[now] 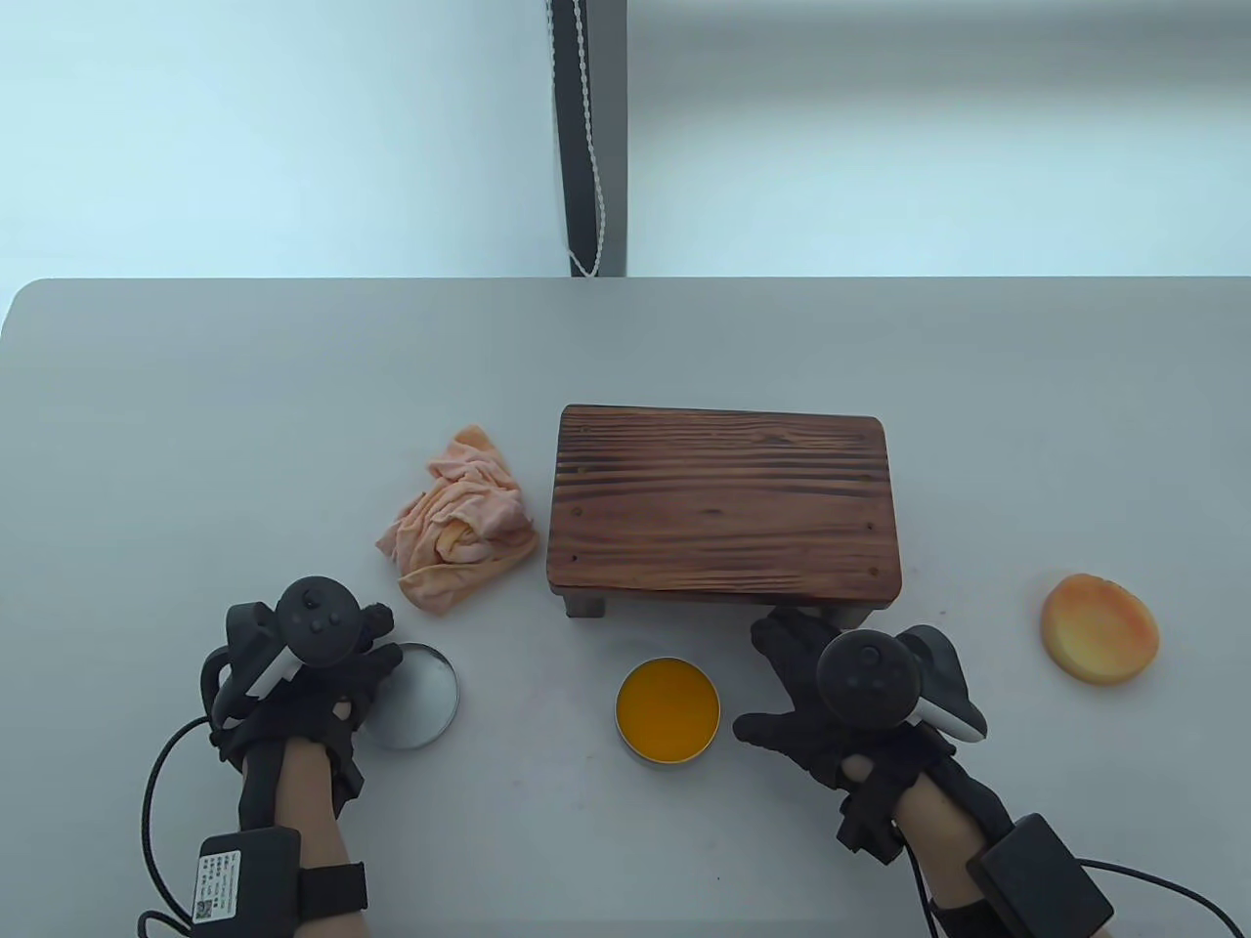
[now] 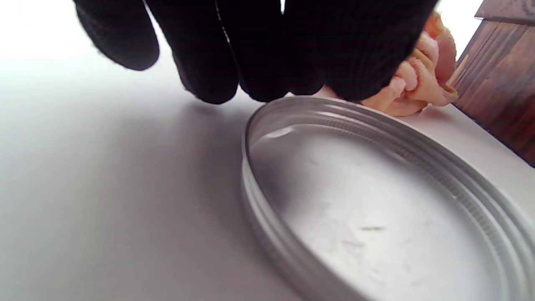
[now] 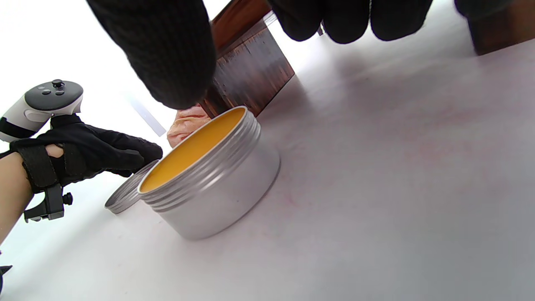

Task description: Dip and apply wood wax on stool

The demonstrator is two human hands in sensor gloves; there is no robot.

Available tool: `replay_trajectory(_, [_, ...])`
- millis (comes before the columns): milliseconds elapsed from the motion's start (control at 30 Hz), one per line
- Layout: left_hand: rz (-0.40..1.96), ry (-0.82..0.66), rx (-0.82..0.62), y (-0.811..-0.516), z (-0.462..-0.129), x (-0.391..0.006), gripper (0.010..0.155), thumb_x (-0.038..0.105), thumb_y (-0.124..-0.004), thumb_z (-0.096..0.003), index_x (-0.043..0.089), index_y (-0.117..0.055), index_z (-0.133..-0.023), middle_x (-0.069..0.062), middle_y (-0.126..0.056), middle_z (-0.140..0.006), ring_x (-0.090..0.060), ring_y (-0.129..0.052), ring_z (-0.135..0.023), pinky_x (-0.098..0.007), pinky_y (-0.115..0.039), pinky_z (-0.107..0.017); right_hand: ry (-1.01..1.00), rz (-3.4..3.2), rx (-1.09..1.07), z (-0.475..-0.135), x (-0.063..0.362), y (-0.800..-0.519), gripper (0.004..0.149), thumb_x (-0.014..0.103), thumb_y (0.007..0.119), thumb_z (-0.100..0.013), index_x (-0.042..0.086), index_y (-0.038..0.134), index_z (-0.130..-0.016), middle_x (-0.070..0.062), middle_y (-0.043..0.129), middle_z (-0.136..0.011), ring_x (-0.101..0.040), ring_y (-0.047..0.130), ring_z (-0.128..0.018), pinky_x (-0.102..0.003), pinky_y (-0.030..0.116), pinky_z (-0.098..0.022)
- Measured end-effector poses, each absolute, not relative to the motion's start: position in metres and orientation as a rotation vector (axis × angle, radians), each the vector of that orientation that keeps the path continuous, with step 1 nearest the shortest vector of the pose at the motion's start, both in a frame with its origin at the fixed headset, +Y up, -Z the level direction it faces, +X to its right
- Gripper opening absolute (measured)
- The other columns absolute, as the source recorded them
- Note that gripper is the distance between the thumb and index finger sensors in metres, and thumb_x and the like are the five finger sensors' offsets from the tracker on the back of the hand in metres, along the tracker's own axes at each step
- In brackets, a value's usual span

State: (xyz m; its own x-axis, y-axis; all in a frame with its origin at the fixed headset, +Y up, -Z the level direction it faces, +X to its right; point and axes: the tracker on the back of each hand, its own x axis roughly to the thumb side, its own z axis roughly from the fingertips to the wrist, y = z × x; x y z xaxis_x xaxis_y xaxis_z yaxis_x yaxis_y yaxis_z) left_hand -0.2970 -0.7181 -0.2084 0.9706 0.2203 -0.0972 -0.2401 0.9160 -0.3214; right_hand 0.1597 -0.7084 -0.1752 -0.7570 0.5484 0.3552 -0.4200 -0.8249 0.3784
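Note:
A dark wooden stool [image 1: 723, 498] stands mid-table. In front of it is an open metal tin of orange wax [image 1: 668, 710], also in the right wrist view [image 3: 213, 175]. Its lid [image 1: 420, 699] lies upside down to the left. My left hand [image 1: 376, 674] hovers over the lid's left rim with loosely curled fingers [image 2: 259, 50] and grips nothing. My right hand [image 1: 772, 679] is spread open just right of the tin, below the stool's front edge, and is empty. A round orange sponge pad [image 1: 1100, 628] lies at the far right.
A crumpled peach cloth [image 1: 459, 518] lies left of the stool, behind the lid. The stool's front left leg [image 3: 250, 71] stands just behind the tin. Bare grey table [image 1: 195, 440] stretches left and behind.

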Motion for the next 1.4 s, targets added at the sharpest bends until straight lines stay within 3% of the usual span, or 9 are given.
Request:
replay_trajectory(233, [0.270,-0.055,-0.146,-0.682,-0.191,-0.276,0.072,0.047,-0.078,-0.0565,0.006,-0.065,-0.115,-0.028,-0.072,-0.111,-0.055,-0.072,-0.100,-0.079,-0.060,-0.068,0.384,2.475,0.642,-0.175,0.165,-0.698,0.092,0.038,0.094,-0.049,-0.016,0.049,-0.109,-0.050,0.051,-0.112,-0.077,0.054,-0.096,-0.088,0.049,-0.057])
replay_trajectory(300, [0.309,-0.132,-0.018,-0.664,-0.186,-0.262,0.074,0.046,-0.077,-0.0571,0.005,-0.062,-0.116,-0.031,-0.069,-0.113,-0.058,-0.069,-0.101,-0.081,-0.058,-0.068,0.367,2.440,0.652,-0.173,0.168,-0.688,0.090,0.038,0.094,-0.049,-0.014,0.052,-0.109,-0.049,0.055,-0.112,-0.076,0.058,-0.096,-0.087,0.051,-0.057])
replay_trajectory(467, [0.204,-0.323,0.090,-0.641,-0.174,-0.228,0.078,0.050,-0.073,-0.0561,0.004,-0.057,-0.118,-0.032,-0.065,-0.115,-0.060,-0.065,-0.103,-0.083,-0.056,-0.068,0.275,2.447,0.671,-0.169,0.180,-0.663,0.083,0.040,0.094,-0.050,-0.011,0.061,-0.107,-0.045,0.066,-0.110,-0.072,0.069,-0.094,-0.084,0.058,-0.058])
replay_trajectory(667, [0.131,-0.442,0.131,-0.646,-0.158,-0.197,0.086,0.054,-0.069,-0.0556,0.003,-0.046,-0.120,-0.037,-0.053,-0.119,-0.064,-0.056,-0.105,-0.084,-0.053,-0.068,0.108,2.508,0.642,-0.162,0.209,-0.625,0.073,0.039,0.092,-0.052,-0.005,0.070,-0.105,-0.041,0.074,-0.107,-0.068,0.077,-0.092,-0.081,0.063,-0.058])
replay_trajectory(900, [0.104,-0.529,0.087,-0.672,-0.152,-0.177,0.093,0.059,-0.065,-0.0549,0.000,-0.036,-0.121,-0.040,-0.040,-0.121,-0.068,-0.044,-0.107,-0.087,-0.047,-0.068,-0.093,2.651,0.353,-0.168,0.273,-0.589,0.064,0.041,0.087,-0.055,-0.001,0.077,-0.102,-0.041,0.076,-0.106,-0.068,0.077,-0.091,-0.082,0.062,-0.058])
replay_trajectory(1167, [0.105,-0.574,-0.002,-0.688,-0.155,-0.174,0.099,0.062,-0.063,-0.0545,0.000,-0.025,-0.121,-0.040,-0.026,-0.124,-0.071,-0.032,-0.107,-0.090,-0.038,-0.066,-0.059,2.818,-0.049,-0.192,0.331,-0.600,0.064,0.040,0.086,-0.055,-0.001,0.076,-0.103,-0.043,0.071,-0.108,-0.070,0.072,-0.093,-0.083,0.060,-0.058])
replay_trajectory(1400, [0.073,-0.575,-0.059,-0.697,-0.157,-0.176,0.100,0.062,-0.061,-0.0546,0.001,-0.019,-0.121,-0.039,-0.017,-0.124,-0.072,-0.019,-0.104,-0.090,-0.027,-0.064,0.187,3.015,-0.384,-0.218,0.358,-0.651,0.063,0.041,0.085,-0.055,0.002,0.076,-0.104,-0.044,0.067,-0.110,-0.072,0.067,-0.095,-0.083,0.059,-0.058])
